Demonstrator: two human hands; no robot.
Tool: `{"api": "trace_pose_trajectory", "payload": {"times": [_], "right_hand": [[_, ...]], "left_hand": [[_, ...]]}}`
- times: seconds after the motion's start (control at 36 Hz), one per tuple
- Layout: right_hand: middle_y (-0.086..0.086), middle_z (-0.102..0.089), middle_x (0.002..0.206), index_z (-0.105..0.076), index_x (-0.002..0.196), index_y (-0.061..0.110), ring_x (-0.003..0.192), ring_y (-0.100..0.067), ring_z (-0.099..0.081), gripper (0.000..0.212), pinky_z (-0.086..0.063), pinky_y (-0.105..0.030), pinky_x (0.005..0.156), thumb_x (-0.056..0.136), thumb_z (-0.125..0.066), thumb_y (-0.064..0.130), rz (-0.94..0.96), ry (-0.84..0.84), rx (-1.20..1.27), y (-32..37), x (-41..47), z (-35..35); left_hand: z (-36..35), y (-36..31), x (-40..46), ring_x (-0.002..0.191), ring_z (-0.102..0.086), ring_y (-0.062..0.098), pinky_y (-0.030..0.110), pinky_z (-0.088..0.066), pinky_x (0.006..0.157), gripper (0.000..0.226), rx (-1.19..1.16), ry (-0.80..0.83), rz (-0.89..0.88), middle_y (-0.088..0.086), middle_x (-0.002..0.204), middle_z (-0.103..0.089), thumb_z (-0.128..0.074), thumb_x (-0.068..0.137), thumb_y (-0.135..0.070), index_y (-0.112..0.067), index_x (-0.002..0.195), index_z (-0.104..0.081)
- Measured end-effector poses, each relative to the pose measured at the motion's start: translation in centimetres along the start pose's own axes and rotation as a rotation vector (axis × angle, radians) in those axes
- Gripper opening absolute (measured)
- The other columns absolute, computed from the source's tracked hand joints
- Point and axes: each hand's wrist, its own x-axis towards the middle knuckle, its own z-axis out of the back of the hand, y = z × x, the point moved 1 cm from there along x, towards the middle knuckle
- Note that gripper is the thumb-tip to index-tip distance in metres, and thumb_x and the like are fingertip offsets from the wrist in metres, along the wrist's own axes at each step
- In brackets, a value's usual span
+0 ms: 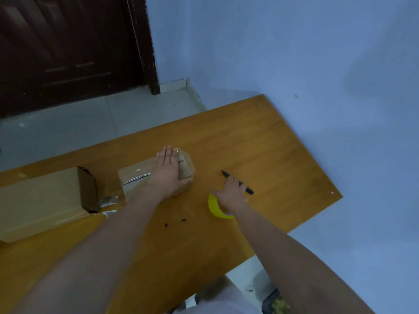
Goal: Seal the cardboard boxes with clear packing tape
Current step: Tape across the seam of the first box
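Your left hand (pixel 169 168) is lying flat on top of the small cardboard box (pixel 156 180) in the middle of the frame, fingers straight and together, pressing down on the right part of its top. A strip of clear tape (pixel 137 177) is glinting across that top just left of your wrist. The box's right end flap (pixel 186 167) is showing beside your fingers, with a dark line across it.

Your right hand (pixel 231 196) is sitting just right of centre, fingers curled over the roll of packing tape (pixel 217 206), which is looking yellow from here and resting on the tabletop (pixel 272 155). A black marker (pixel 237 182) is lying slantwise under your fingertips; whether you are gripping it along with the roll or it is merely lying beneath your hand is hard to tell.

At the left edge of the frame, a longer cardboard box (pixel 40 200) is lying on the tabletop, its right end flap (pixel 87 189) standing open, and crumpled clear tape (pixel 108 202) is shining between it and the small box. The two boxes are sitting near each other but apart.

Two small dark specks (pixel 174 223) are lying on the wood between your forearms. A dark wooden door (pixel 68 48) is filling the upper left of the frame, and a blue wall (pixel 294 53) is running along the right.
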Motion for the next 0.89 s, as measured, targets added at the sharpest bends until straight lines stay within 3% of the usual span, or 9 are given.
{"api": "trace_pose_trajectory", "payload": {"times": [0.17,0.44,0.64,0.78,0.89], "right_hand": [[-0.001,-0.026,0.148,-0.024,0.144,0.014,0.139,-0.031,-0.015,0.071,-0.036,-0.052,0.1,0.089,-0.053,0.05,0.007,-0.032,-0.195,0.3,0.3,-2.2],[-0.008,-0.021,0.149,-0.027,0.142,0.012,0.138,-0.032,-0.018,0.067,-0.023,-0.05,0.108,0.094,-0.043,0.055,0.045,-0.126,-0.217,1.5,1.3,-2.6],[-0.011,-0.044,0.131,-0.047,0.128,0.006,0.123,-0.028,-0.036,0.036,-0.03,-0.035,0.1,0.099,-0.043,0.027,0.458,-0.354,0.12,5.2,1.4,-0.7],[-0.005,-0.024,0.155,-0.029,0.147,0.011,0.144,-0.017,-0.013,0.046,-0.009,-0.031,0.117,0.102,-0.034,0.02,0.73,-0.106,0.339,8.0,0.3,-0.9],[0.002,-0.012,0.159,-0.017,0.151,0.014,0.147,-0.011,-0.002,0.049,0.006,-0.03,0.116,0.104,-0.028,0.023,0.748,-0.008,0.325,9.5,1.0,-1.7]], "left_hand": [[-0.6,-0.5,-0.3,0.146,-0.001,0.029,0.039,0.004,0.118,0.103,0.02,-0.052,0.003,0.014,0.158,-0.006,-0.055,0.082,-0.062,-0.003,0.15,-0.005],[-0.5,-1.2,-0.3,0.146,0.002,0.031,0.041,0.006,0.117,0.11,0.094,0.009,0.053,0.015,0.157,-0.004,-0.057,0.081,-0.063,-0.002,0.149,0.004],[-0.3,-0.9,-0.2,0.146,0.004,0.031,0.041,0.007,0.118,0.125,0.06,0.017,0.041,0.016,0.157,-0.001,-0.066,0.069,-0.068,-0.001,0.149,0.004],[-0.2,-0.2,-0.5,0.146,0.006,0.026,0.037,0.008,0.118,0.119,-0.031,-0.013,-0.006,0.014,0.158,0.002,-0.063,0.073,-0.066,-0.002,0.149,0.002],[0.1,-0.2,-0.8,0.147,0.008,0.024,0.036,0.008,0.119,0.111,-0.085,-0.024,-0.039,0.013,0.159,0.003,-0.061,0.078,-0.061,-0.003,0.15,0.001]]}}
